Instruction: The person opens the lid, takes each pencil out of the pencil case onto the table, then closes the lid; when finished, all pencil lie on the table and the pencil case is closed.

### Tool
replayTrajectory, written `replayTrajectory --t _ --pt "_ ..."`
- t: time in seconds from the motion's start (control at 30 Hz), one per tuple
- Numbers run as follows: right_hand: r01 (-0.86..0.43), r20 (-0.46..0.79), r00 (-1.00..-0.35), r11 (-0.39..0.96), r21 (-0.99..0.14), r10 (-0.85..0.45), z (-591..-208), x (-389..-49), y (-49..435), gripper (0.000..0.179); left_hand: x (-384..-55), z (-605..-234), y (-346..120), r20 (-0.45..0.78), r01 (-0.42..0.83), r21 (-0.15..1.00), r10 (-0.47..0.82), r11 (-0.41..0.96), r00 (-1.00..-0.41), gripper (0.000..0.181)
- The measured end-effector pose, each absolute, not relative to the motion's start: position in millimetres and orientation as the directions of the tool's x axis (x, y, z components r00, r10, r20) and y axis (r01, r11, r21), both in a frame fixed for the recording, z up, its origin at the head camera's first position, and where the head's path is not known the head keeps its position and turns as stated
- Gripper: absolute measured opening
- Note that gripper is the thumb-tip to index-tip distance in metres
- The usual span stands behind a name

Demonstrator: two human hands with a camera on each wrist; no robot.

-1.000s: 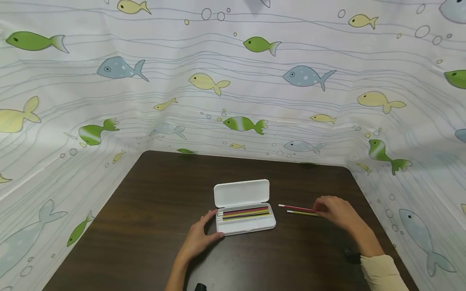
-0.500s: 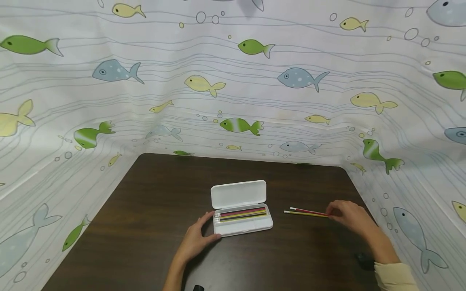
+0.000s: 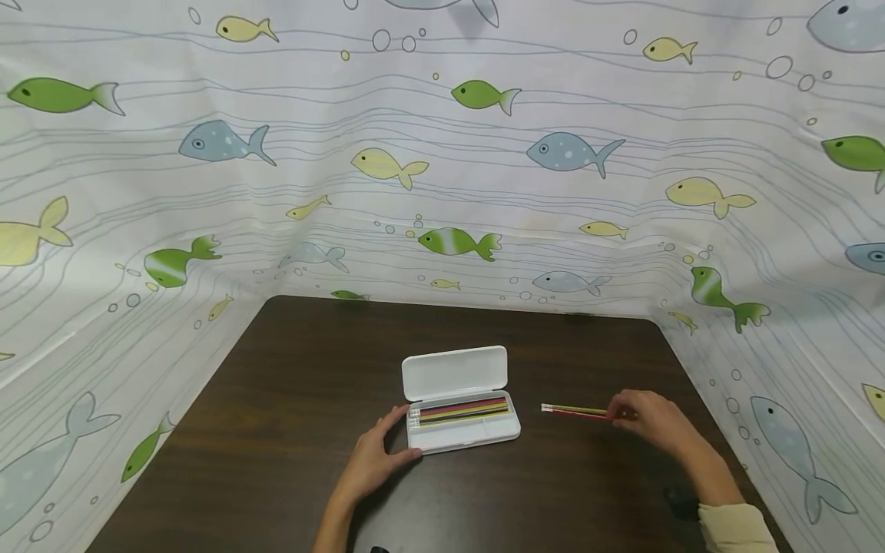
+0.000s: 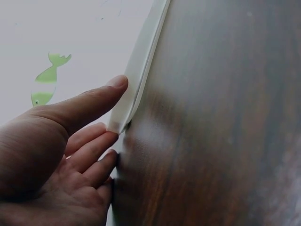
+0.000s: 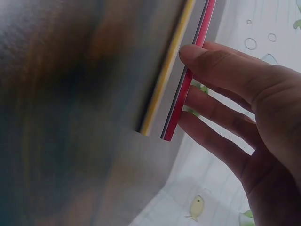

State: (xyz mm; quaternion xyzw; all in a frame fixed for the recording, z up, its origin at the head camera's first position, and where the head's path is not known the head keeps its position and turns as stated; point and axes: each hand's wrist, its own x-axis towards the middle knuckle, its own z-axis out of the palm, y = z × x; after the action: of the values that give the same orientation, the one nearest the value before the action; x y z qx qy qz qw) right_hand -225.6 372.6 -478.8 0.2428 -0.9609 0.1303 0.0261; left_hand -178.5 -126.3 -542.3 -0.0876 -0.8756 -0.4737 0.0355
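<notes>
A white pencil case lies with its lid raised; inside it several red, yellow and dark pencils lie side by side, white eraser ends to the left. My left hand holds the case's left end, thumb at the front corner and a finger at the back corner; the left wrist view shows this hand along the case's edge. To the right of the case, my right hand pinches a red pencil between thumb and fingers. Beside it a yellow pencil lies on the table.
The dark wooden table bears the case near its middle. White fish-print sheeting rises behind and along both sides. A small black object shows at the bottom edge.
My right hand slid the red pencil right, then back left and nearer. The red pencil went from behind the yellow one to its front, eraser ends now about level. My left hand stays put.
</notes>
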Motion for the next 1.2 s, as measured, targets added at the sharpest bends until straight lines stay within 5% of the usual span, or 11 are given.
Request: replayTrajectory --t 0.8,1.2 --pt "-0.427 0.064 -0.903 0.871 -0.243 -0.425 -481.2 -223.6 361.7 0.017 -178.4 -544.5 -123.7 0.158 0.203 0.822 0.13 0.532 -0.979 0.077" --pt "-0.685 0.185 -0.725 0.722 -0.098 -0.663 -463.9 -256.0 234.4 0.011 -178.9 -544.4 -125.4 0.158 0.197 0.827 0.118 0.527 -0.98 0.077"
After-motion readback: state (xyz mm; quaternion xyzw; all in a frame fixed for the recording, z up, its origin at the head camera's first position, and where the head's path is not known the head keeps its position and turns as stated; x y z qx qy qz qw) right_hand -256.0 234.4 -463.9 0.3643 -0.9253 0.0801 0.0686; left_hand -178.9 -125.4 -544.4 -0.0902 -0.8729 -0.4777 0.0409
